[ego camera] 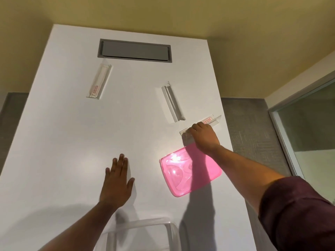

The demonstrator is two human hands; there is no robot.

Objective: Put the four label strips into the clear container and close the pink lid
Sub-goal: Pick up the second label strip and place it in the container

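Three clear label strips show on the white table (72, 142). One strip (98, 81) lies at the far left, a second strip (173, 104) lies right of the middle, and a third strip (211, 120) lies near the right edge. My right hand (204, 137) rests on top of this third strip with its fingers curled around it. The pink lid (188, 171) lies flat just below that hand. My left hand (117, 182) is spread flat on the table, holding nothing. The clear container (145, 230) stands open at the near edge.
A grey recessed cable flap (135, 50) sits in the table's far end. The table's right edge (230, 142) runs close by my right hand. Grey carpet (253, 131) and a glass partition (304, 124) lie to the right.
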